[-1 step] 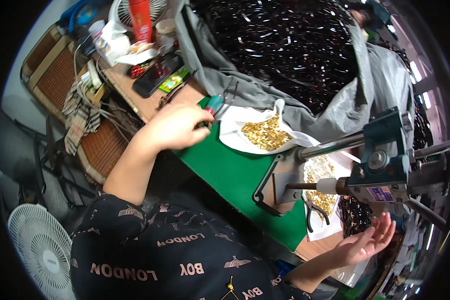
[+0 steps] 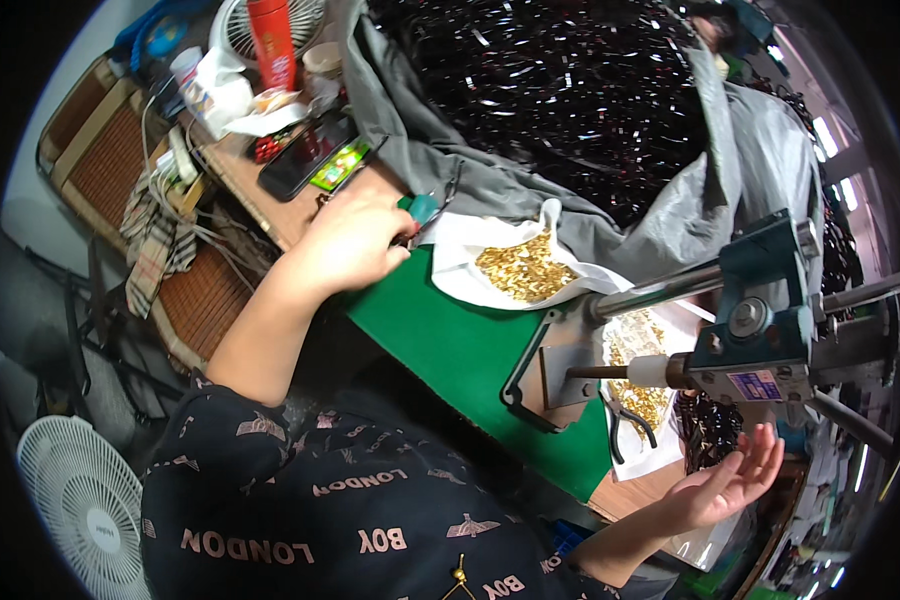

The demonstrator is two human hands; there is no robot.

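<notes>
My left hand (image 2: 355, 243) is at the left end of the green tabletop (image 2: 435, 330), its fingers curled and thumb drawn in. A teal cylindrical object (image 2: 423, 208) sits right at its fingertips; whatever the fingers hold is hidden. Beside it, a white cloth (image 2: 458, 262) carries a heap of small gold-coloured pieces (image 2: 530, 268). On the right, palm up and fingers apart, my right hand (image 2: 725, 485) holds nothing. It is just below the teal bench press (image 2: 755, 325), whose rod points at a metal plate (image 2: 562, 375).
Black-handled pliers (image 2: 630, 425) lie beside more gold pieces (image 2: 642, 395) on white sheeting. Behind, a grey bag (image 2: 450, 165) holds shiny black strips (image 2: 570, 100). A phone (image 2: 288, 175), red bottle (image 2: 272, 45) and fan (image 2: 315, 20) are far left; another fan (image 2: 80, 500) is near left.
My left thumb and fingers have drawn closer together, covering the dark gap between them. The whole view has shifted slightly; my right hand keeps its open pose.
</notes>
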